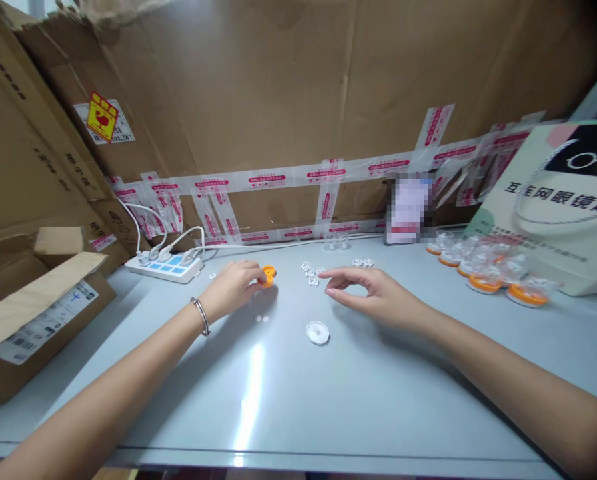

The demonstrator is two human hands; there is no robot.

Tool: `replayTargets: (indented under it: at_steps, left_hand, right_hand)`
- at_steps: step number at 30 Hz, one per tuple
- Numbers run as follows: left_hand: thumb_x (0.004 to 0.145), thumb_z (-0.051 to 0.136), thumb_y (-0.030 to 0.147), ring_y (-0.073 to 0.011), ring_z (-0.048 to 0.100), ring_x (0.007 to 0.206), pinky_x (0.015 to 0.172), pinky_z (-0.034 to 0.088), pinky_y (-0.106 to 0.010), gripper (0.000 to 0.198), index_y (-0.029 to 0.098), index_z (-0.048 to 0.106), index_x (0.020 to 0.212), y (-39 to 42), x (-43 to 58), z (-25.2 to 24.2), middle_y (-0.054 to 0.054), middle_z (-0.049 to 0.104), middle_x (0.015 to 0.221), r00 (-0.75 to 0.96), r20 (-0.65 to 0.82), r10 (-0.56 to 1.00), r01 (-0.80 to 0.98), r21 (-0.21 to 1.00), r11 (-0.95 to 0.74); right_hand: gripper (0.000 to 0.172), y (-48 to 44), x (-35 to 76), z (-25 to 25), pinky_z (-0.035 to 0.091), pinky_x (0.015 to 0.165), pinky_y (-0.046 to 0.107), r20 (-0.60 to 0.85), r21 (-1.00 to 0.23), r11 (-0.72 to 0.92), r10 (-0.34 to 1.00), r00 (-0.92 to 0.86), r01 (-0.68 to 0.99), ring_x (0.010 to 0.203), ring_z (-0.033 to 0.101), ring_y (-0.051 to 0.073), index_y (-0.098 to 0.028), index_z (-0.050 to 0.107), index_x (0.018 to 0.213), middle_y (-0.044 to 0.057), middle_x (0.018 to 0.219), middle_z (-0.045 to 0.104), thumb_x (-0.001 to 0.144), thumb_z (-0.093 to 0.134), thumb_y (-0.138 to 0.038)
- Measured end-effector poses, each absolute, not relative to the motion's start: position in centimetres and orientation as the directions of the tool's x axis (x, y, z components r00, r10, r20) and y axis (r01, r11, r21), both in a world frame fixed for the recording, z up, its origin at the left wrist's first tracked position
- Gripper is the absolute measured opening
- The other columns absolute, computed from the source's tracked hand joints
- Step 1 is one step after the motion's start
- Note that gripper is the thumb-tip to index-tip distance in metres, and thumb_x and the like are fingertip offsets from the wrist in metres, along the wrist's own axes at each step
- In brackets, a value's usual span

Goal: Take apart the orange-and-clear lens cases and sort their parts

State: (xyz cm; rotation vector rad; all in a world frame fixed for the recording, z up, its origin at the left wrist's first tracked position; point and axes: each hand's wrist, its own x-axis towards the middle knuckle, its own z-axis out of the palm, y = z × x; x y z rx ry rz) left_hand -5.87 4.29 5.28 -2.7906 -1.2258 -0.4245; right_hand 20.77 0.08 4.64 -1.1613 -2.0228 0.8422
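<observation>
My left hand [233, 287] rests on the grey table [328, 393], fingers curled round a small orange disc [268, 273]. A metal bracelet [201, 315] circles that wrist. My right hand [373, 291] hovers just above the table, thumb and forefinger stretched toward a scatter of several small white pieces [312, 273]; nothing shows between its fingers. A round clear cap [318, 332] lies between the hands, nearer to me. Two tiny white bits [262, 319] lie by the left wrist.
Several orange-based clear-topped parts [483, 270] line up at the right. A white bag [558, 200] stands behind them. A power strip [164, 265] with plugs sits back left, an open cardboard box [28, 313] at the left edge. Taped cardboard walls [278, 100] close off the back.
</observation>
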Motion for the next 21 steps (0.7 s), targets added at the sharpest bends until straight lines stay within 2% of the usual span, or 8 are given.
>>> replayTargets:
  at_steps: [3, 8, 21]
  left_hand:
    - [0.081, 0.055, 0.019, -0.017, 0.055, 0.078, 0.071, 0.04, -0.028, 0.008, 0.018, 0.063, 0.084, 4.8, -6.1, 4.6, -0.004, 0.062, 0.085, 0.644, 0.214, 0.734, 0.748, 0.02, -0.663]
    - [0.082, 0.053, 0.019, -0.0172, 0.055, 0.081, 0.071, 0.038, -0.028, 0.01, 0.018, 0.063, 0.084, 5.0, -5.2, 3.5, -0.004, 0.062, 0.087, 0.667, 0.204, 0.716, 0.732, 0.0, -0.682]
    - [0.08, 0.051, 0.016, -0.0203, 0.051, 0.084, 0.07, 0.033, -0.032, 0.017, 0.02, 0.068, 0.078, 7.6, -2.7, 3.2, -0.004, 0.06, 0.084, 0.605, 0.299, 0.738, 0.787, -0.087, -0.61]
  right_hand:
    - [0.032, 0.0, 20.7, 4.7, 0.046, 0.079, 0.032, 0.211, -0.757, 0.422, 0.881, -0.424, 0.499, 0.09, 0.06, 0.019, -0.021, 0.06, 0.105, 0.004, 0.094, 0.066, 0.078, 0.052, -0.037]
    - [0.03, 0.0, 20.7, 4.8, 0.046, 0.077, 0.031, 0.192, -0.734, 0.419, 0.883, -0.428, 0.535, 0.091, 0.06, 0.019, -0.022, 0.062, 0.102, 0.004, 0.098, 0.066, 0.079, 0.051, -0.037]
    - [0.03, 0.1, 20.9, 4.7, 0.045, 0.077, 0.032, 0.175, -0.715, 0.42, 0.881, -0.439, 0.559, 0.092, 0.059, 0.02, -0.022, 0.062, 0.101, 0.004, 0.099, 0.066, 0.079, 0.05, -0.038]
